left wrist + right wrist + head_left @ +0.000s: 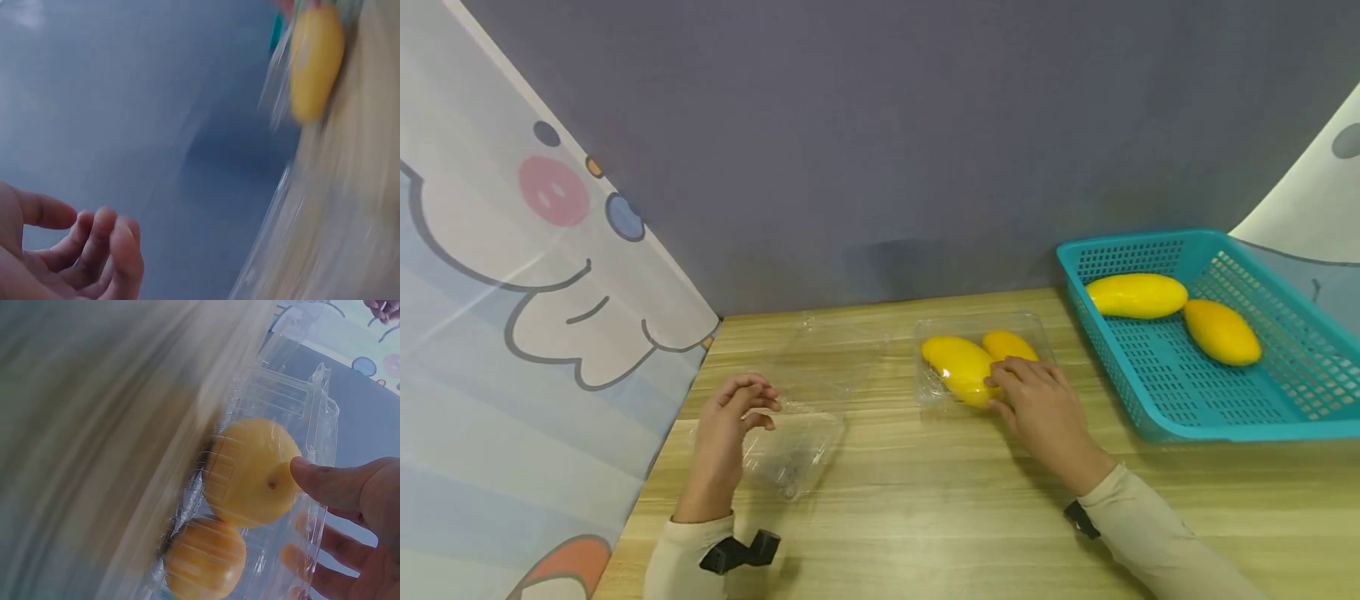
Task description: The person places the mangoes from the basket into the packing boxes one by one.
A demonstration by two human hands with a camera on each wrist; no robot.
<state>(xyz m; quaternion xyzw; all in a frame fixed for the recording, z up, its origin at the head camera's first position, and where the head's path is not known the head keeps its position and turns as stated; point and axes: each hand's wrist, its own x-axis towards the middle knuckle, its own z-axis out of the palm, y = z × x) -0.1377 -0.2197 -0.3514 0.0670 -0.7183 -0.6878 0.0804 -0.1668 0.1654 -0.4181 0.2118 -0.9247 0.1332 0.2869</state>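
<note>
A clear plastic box (928,387) stands open with a large yellow mango (953,364) and a smaller orange-yellow mango (1009,343) inside. My right hand (1041,408) grips the right end of the large mango, thumb near the front wall and fingers over the top. In the right wrist view the thumb (325,481) lies against the mango's end, and the fingertips show through the clear plastic. My left hand (730,425) hovers over a second clear box (805,450) at the left, fingers loosely curled and holding nothing.
A teal basket (1112,392) stands at the right with a long yellow mango (1138,296) and an orange-yellow mango (1222,332) in it. A grey wall (880,167) rises behind the wooden table (895,517). A cartoon-printed curtain (512,333) borders the left side.
</note>
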